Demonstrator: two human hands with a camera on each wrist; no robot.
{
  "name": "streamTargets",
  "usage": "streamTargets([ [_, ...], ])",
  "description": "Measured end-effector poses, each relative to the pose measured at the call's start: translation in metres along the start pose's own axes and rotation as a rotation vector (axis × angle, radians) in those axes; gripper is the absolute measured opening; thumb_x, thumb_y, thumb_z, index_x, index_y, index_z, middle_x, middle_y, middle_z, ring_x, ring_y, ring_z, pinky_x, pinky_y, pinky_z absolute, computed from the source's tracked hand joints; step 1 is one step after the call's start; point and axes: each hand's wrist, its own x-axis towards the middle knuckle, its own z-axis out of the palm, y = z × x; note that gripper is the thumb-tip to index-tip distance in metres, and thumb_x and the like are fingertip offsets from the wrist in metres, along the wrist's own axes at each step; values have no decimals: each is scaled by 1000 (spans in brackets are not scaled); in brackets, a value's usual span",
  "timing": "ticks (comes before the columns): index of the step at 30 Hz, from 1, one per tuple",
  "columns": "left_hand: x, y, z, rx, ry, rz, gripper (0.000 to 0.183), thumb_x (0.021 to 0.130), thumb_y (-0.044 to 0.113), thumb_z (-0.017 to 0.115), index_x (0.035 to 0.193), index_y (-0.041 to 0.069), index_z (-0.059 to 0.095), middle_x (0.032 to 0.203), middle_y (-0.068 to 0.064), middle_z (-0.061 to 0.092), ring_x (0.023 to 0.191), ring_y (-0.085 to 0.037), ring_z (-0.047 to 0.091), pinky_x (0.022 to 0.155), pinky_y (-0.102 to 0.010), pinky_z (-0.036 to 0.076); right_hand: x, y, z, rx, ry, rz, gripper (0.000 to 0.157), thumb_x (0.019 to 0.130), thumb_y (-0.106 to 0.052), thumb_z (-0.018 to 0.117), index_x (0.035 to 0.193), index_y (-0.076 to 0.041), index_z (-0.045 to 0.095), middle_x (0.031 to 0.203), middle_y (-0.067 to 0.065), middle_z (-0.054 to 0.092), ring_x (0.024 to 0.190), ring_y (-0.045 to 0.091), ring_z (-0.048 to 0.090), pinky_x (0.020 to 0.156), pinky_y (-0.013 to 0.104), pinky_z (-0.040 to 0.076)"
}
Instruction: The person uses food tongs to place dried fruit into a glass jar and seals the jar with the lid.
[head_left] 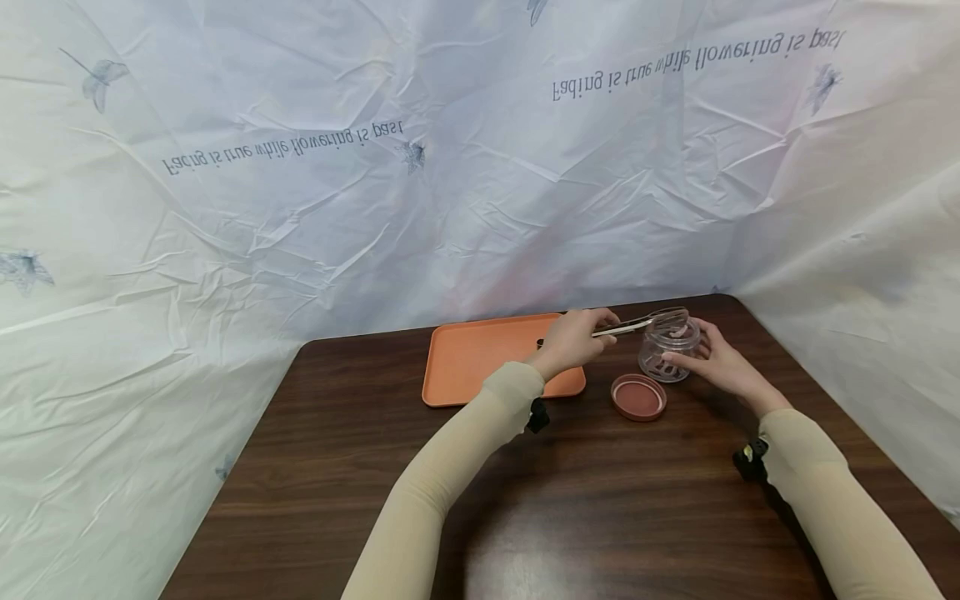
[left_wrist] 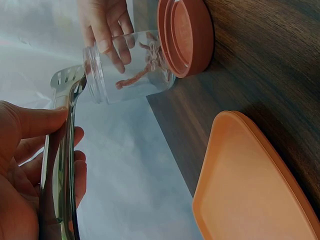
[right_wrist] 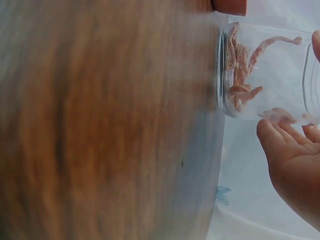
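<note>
My left hand [head_left: 573,342] holds metal tongs [left_wrist: 61,155], thumb on one side and fingers on the other. Their slotted tips reach the mouth of a clear jar [head_left: 658,358]. Inside the jar, several pinkish-brown twisted dried strips [right_wrist: 241,65] lie at the bottom, one leaning up along the wall. With thumb and fingers on opposite sides, my right hand [head_left: 722,367] grips the upright jar near its top. Beside the jar, a reddish-brown round lid [head_left: 638,398] lies on the table with its inner side up.
An orange tray [head_left: 461,358] lies on the dark wooden table [head_left: 360,467], left of the jar and partly behind my left hand. A white printed sheet [head_left: 450,208] hangs along the table's back and sides.
</note>
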Motion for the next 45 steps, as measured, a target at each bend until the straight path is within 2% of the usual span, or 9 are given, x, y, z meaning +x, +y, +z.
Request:
streamTargets([
  [3, 0, 0, 0, 3, 3, 4, 35, 101, 29, 65, 135, 21, 63, 129, 1, 67, 81, -4, 63, 76, -25, 52, -2, -2, 1, 6, -2, 7, 115, 95, -54, 66, 159, -9, -18, 160, 38, -2, 146, 56, 10, 111, 69, 24],
  [11, 1, 1, 1, 8, -4, 4, 35, 101, 31, 64, 135, 22, 63, 128, 2, 67, 82, -4, 63, 75, -24, 51, -2, -1, 2, 11, -8, 14, 117, 94, -54, 66, 158, -8, -20, 160, 38, -4, 146, 57, 8, 110, 70, 23],
  [19, 0, 0, 1, -31, -13, -33, 44, 98, 37, 68, 139, 22, 61, 133, 5, 63, 113, -11, 63, 90, -29, 52, -2, -2, 2, -1, -9, 6, 116, 95, -54, 65, 158, -7, -21, 160, 38, -5, 146, 57, 8, 110, 70, 23],
  [24, 1, -3, 3, -41, -17, -31, 55, 95, 43, 70, 143, 22, 57, 138, 1, 61, 122, -15, 59, 94, -32, 51, -1, -2, 1, 26, -11, -3, 114, 96, -51, 64, 158, -6, -21, 159, 38, -8, 145, 58, 7, 111, 70, 21],
  [32, -1, -4, 3, -54, -33, -18, 64, 91, 43, 75, 147, 21, 53, 143, -1, 57, 126, -16, 57, 97, -32, 50, -2, 0, 0, 2, 1, -23, 110, 97, -48, 66, 160, -8, -14, 159, 39, -7, 143, 61, 8, 109, 71, 22],
  [45, -3, -14, 2, -104, -20, -9, 66, 91, 41, 76, 148, 20, 52, 144, -1, 56, 129, -16, 54, 100, -33, 48, -3, -1, 1, 0, 2, -25, 111, 97, -47, 66, 159, -6, -16, 158, 41, -7, 143, 61, 8, 110, 71, 22],
])
